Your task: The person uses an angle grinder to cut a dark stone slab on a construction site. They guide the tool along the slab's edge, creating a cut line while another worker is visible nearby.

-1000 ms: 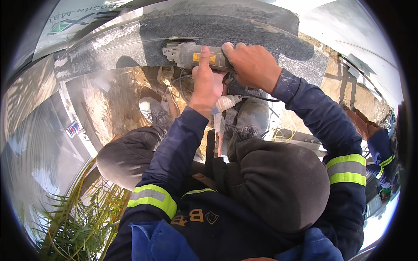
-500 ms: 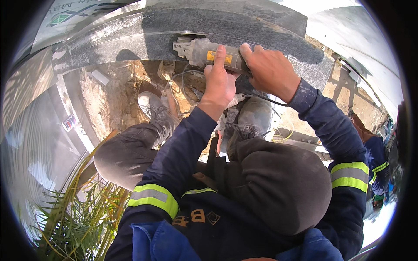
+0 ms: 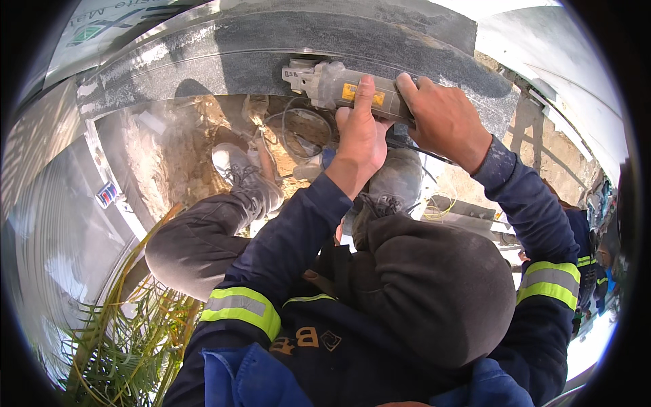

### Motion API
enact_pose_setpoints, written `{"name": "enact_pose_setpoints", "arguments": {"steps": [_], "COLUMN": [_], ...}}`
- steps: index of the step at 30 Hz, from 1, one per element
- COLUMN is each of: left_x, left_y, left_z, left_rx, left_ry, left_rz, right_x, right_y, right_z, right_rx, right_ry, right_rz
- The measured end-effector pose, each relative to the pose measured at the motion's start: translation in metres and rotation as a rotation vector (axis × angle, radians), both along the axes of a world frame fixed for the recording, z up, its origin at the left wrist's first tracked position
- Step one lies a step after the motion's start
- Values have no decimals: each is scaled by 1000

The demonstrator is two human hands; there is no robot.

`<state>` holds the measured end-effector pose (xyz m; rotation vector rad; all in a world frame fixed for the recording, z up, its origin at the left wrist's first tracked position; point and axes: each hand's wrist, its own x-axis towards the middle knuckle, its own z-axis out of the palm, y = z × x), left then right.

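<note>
Both my hands grip a dusty angle grinder, its body lying level from left to right. My left hand is closed around the body from below, thumb up along its near side. Over the rear end my right hand is wrapped from above. The grinder's head is at a grey stone slab, where a thin line runs along the surface. Only a dark sliver of the disc shows at the slab; the remainder is hidden behind the head. A dark cord trails from the grinder's rear beneath my right wrist.
Below the slab lies a sandy trench with a coiled grey cable. My shoes stand there. Palm fronds are at lower left, yellow wire right of my knee. Another person in a reflective-striped sleeve is at far right.
The grinder and both my hands have moved right along the slab and slightly nearer me. More of the coiled cable shows. The person at far right has shifted.
</note>
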<state>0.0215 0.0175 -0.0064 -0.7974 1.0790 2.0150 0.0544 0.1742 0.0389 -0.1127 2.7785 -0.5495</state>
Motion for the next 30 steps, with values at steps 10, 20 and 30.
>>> {"name": "enact_pose_setpoints", "arguments": {"steps": [10, 20, 30], "left_x": [-28, 7, -19], "left_y": [-27, 2, -18], "left_z": [-19, 1, -18], "left_rx": [-21, 31, -23], "left_ry": [111, 36, 102], "left_rz": [-34, -34, -8], "right_x": [-24, 8, -15], "right_y": [-20, 4, -12], "right_z": [-35, -5, -36], "right_rx": [-78, -13, -60], "right_ry": [120, -14, 89], "right_rz": [29, -5, 5]}}
